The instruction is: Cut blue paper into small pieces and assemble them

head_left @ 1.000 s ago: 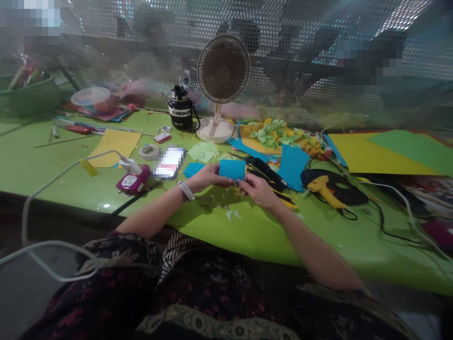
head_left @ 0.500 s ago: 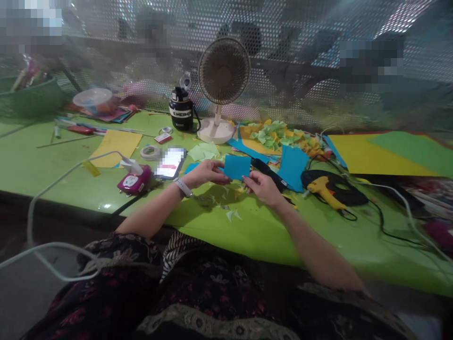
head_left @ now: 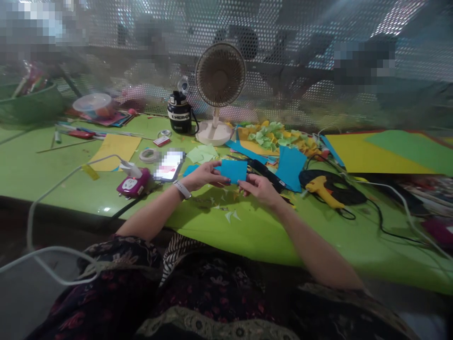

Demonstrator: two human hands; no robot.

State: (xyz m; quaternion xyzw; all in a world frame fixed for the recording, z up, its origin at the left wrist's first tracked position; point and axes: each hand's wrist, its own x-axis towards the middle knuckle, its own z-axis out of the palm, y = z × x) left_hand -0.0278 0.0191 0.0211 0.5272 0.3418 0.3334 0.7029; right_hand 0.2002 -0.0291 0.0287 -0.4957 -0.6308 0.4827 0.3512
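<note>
A small blue square of paper [head_left: 234, 171] is held up over the green table between both hands. My left hand [head_left: 207, 174] pinches its left edge, fingers closed. At the lower right corner, my right hand [head_left: 260, 189] grips it between thumb and fingers. Small white paper scraps [head_left: 231, 216] lie on the table below. Behind my left wrist lies more blue paper [head_left: 190, 170], partly hidden. A larger blue sheet [head_left: 290, 167] with curved edges rests to the right, beside a long black object [head_left: 265, 173] whose kind I cannot make out.
A yellow glue gun [head_left: 323, 191] lies at right with its black cord. At left are a phone [head_left: 170, 165], a purple power socket [head_left: 133, 183] with a white cable, and a tape roll [head_left: 149, 155]. Behind stand a fan [head_left: 215, 132], a black bottle [head_left: 179, 115] and crumpled paper pieces [head_left: 276, 134].
Both hands still hold the blue paper, which sits slightly lower and looks a little wider. My right fingers have shifted in along its lower edge. The view has moved slightly.
</note>
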